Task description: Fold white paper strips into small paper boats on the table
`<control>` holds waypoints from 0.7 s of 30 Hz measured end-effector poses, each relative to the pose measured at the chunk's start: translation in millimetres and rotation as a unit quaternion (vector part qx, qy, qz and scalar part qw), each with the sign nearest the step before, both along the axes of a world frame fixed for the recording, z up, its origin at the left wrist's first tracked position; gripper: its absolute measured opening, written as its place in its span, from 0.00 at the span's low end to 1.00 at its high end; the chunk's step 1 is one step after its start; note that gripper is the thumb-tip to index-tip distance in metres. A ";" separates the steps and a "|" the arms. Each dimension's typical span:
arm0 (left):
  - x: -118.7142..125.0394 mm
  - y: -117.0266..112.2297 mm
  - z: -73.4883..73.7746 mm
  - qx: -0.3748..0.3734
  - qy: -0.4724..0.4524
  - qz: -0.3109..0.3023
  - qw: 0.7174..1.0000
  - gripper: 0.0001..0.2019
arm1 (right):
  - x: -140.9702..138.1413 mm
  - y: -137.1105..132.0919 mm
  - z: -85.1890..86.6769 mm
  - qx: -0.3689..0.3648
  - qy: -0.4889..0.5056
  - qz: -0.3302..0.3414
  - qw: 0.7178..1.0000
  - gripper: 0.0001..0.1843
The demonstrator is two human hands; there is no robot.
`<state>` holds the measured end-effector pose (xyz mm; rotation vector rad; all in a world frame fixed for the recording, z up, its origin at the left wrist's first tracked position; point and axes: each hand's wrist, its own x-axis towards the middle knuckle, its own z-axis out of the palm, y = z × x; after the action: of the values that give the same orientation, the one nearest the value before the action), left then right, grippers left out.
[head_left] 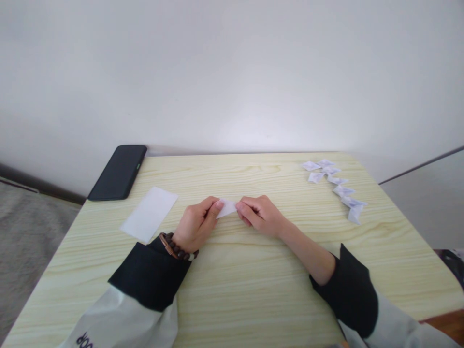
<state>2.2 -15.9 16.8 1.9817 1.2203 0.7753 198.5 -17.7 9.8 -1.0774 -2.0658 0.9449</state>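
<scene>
A small white folded paper (226,208) is pinched between both hands at the middle of the light wooden table (253,285). My left hand (195,223), with a brown bead bracelet on its wrist, grips the paper's left end with thumb and fingers. The fingers of my right hand (259,215) are curled and pinch the paper's right end. Both hands rest low on the tabletop. Dark cuffs and pale sleeves cover both forearms.
A flat white paper sheet (149,213) lies left of my hands. A black phone (119,172) lies at the table's far left corner, partly over the edge. Several small folded paper pieces (335,186) lie scattered at the far right. A white wall stands behind the table.
</scene>
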 end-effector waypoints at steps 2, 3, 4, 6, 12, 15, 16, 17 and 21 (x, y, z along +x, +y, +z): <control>-0.8 0.3 1.7 -0.003 -0.015 -0.027 1.000 0.18 | -0.3 0.6 1.3 0.009 0.000 -0.017 1.000 0.21; -1.2 0.5 2.1 -0.004 -0.018 -0.038 0.999 0.17 | -0.6 0.9 1.5 0.015 0.001 -0.026 1.000 0.21; -1.5 0.9 2.2 -0.008 -0.018 -0.044 0.999 0.17 | -0.9 1.1 1.5 0.020 0.000 -0.031 0.999 0.21; -1.9 1.7 0.8 -0.020 -0.011 -0.046 0.999 0.14 | -1.4 1.2 0.8 0.029 -0.008 -0.036 0.999 0.21; -1.4 0.9 -8.7 0.015 -0.001 -0.022 1.000 0.14 | -1.3 1.5 -1.2 0.005 0.001 -0.041 0.999 0.21; -1.4 0.9 -11.3 0.124 0.008 -0.016 0.992 0.21 | -0.9 1.4 -2.0 -0.002 0.015 -0.043 0.999 0.21; -1.6 1.3 -11.6 0.161 0.014 -0.026 0.987 0.21 | -0.8 1.2 -2.2 -0.004 0.019 -0.043 0.999 0.21; -1.7 1.9 -11.7 0.190 0.020 -0.039 0.981 0.21 | -0.7 1.0 -2.3 -0.005 0.023 -0.045 0.999 0.21; -2.2 3.6 -11.4 0.220 0.031 -0.055 0.973 0.16 | -0.1 -0.5 -2.4 -0.013 0.046 -0.043 0.998 0.22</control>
<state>0.0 -12.3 5.3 2.4232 1.0250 0.9992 198.5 -18.1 7.4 -1.1052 -1.9219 0.9622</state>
